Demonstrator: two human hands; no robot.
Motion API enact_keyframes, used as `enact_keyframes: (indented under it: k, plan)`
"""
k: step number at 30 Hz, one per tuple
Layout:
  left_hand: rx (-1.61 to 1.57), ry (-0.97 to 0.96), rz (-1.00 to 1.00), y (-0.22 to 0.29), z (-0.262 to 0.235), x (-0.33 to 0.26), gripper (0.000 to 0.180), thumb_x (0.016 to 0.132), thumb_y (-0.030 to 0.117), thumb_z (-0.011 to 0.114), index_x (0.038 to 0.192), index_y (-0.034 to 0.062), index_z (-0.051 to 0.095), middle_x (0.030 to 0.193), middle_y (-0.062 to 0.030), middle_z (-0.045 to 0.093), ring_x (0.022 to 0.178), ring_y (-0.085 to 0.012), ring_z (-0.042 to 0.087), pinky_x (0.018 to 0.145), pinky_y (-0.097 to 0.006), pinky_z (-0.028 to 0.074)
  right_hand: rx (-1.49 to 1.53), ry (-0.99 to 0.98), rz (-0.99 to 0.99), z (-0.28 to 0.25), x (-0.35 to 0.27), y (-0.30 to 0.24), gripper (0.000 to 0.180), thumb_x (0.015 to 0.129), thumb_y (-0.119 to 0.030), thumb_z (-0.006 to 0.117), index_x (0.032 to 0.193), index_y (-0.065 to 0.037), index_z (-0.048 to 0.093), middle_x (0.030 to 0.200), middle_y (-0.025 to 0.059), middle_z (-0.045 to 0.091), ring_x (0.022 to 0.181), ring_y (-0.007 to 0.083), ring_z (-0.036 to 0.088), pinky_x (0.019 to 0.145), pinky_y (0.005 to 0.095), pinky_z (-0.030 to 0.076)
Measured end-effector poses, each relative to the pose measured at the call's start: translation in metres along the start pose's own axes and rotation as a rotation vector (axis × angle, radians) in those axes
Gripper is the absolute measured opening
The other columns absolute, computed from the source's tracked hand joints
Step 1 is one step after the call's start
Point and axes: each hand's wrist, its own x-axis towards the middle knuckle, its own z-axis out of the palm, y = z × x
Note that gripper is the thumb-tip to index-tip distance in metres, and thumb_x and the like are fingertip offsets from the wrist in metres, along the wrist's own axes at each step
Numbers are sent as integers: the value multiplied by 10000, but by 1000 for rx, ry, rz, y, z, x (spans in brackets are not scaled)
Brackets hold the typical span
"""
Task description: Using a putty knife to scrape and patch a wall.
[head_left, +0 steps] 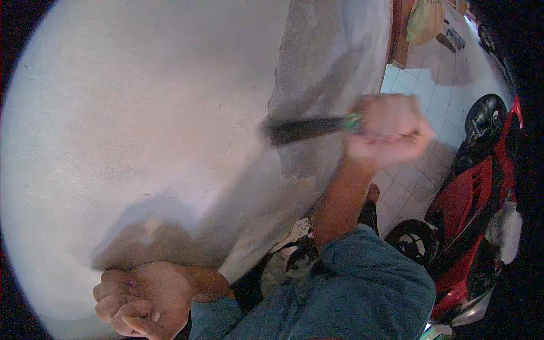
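My right hand (391, 129), smeared by motion, is closed around a dark, long, flat-looking tool (306, 130). A bit of green shows where the tool meets the fist; blur hides its exact kind. Its far end points left, over the border between the pale wall (141, 113) and a rough grey strip (309, 73) on it. Whether the tip touches the wall I cannot tell. At the lower left, my left hand (144, 297) is held close to the wall with its fingers curled in, and nothing shows in it. Both arms cast shadows on the wall.
Right of me a red and black motorcycle (467, 192) stands on the tiled floor (405, 192). A brown door frame (400, 34) and a hanging yellowish bag (425, 21) are at the upper right. Crumpled items (289, 260) lie below, by the wall's foot.
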Motion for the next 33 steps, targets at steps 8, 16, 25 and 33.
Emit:
enact_keyframes:
  k: [8,16,25,33]
  plan:
    - [-191,-26,7,-4,-9,1,142,756,270,494,683,149,474,637,10,378,586,-126,379,572,-296,354,-924,-65,-442,2,3,-10,262,832,-168,451,591,-138,354,476,-38,335,360,93,240,328,265,260]
    - [183,-186,-50,16,0,6,314,850,266,456,584,146,338,648,-8,277,621,-157,303,562,-323,253,-80,-114,-75,4,19,-23,268,837,-171,459,590,-133,362,494,-26,354,372,100,267,362,246,260]
    - [293,-392,-29,11,-4,-4,294,887,299,505,680,90,496,765,-59,460,680,-194,398,614,-334,336,-181,-10,648,27,-3,-29,296,903,-192,397,619,-113,372,466,10,330,375,133,269,351,281,245]
    - [212,-147,-478,63,30,-65,359,918,329,493,912,-5,625,1051,-119,582,806,-172,461,667,-298,368,-729,237,783,59,41,-125,282,855,-219,482,612,-121,376,490,20,375,389,144,318,345,298,284]
